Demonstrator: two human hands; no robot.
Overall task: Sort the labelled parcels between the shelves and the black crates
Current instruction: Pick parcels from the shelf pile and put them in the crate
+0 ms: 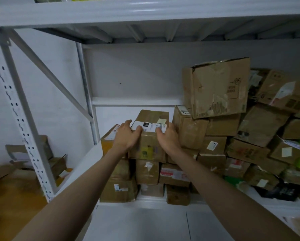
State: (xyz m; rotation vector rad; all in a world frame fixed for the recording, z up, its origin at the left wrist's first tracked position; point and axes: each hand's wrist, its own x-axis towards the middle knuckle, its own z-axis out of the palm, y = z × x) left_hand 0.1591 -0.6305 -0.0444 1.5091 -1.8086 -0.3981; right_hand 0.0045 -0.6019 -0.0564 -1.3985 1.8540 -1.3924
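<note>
Both my bare forearms reach forward over the white metal shelf board [163, 221]. My left hand [126, 134] curls over the near left top corner of a brown cardboard parcel with a long white shipping label [150, 136], fingers bent onto the label's left end. My right hand [168, 136] cups the parcel's right side, fingers folded onto the label's right end. So both hands are closed on that one parcel, which sits on top of a stack of smaller brown cardboard boxes [146, 171] on the shelf.

Touching its left side is a yellowish cardboard box [107, 140], partly hidden by my left wrist. Just to the right a tall brown box with a small white sticker on top [187, 127] leans against the heap. Above that heap sits a large worn cardboard carton with torn tape marks [217, 87], tilted. Behind everything is the grey back wall [137, 72].
</note>
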